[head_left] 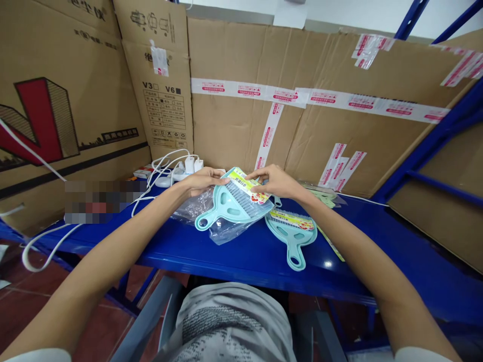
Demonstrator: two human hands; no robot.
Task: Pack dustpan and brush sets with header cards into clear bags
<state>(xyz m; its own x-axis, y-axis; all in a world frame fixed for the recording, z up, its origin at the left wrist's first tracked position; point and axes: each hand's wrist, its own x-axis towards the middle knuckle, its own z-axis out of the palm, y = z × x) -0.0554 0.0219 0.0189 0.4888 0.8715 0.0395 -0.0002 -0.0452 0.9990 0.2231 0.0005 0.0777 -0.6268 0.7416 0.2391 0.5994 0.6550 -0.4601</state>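
Two hands meet over the far middle of the blue tabletop [241, 254], both pinching the same mint-green dustpan set [228, 203]. The left hand [202, 181] grips the far left edge of its clear plastic bag [196, 206], fingers curled over the rim; the right hand [277, 182] pinches the yellow printed label card [247, 185] at the set's far right corner. The set is tilted, its handle pointing near and left, resting low over the tabletop with the loose bag crumpled beneath it.

Just to the right lies a second dustpan set [292, 234], flat on the tabletop, handle pointing toward the near edge, touched by neither hand. Farther right, behind the right wrist, more bagged sets [324, 193] lie in a small heap. White cables and chargers [177, 168] sit at the far left. Taped cardboard boxes [302, 110] stand along the back, and a blue shelf frame [433, 146] rises at the right.
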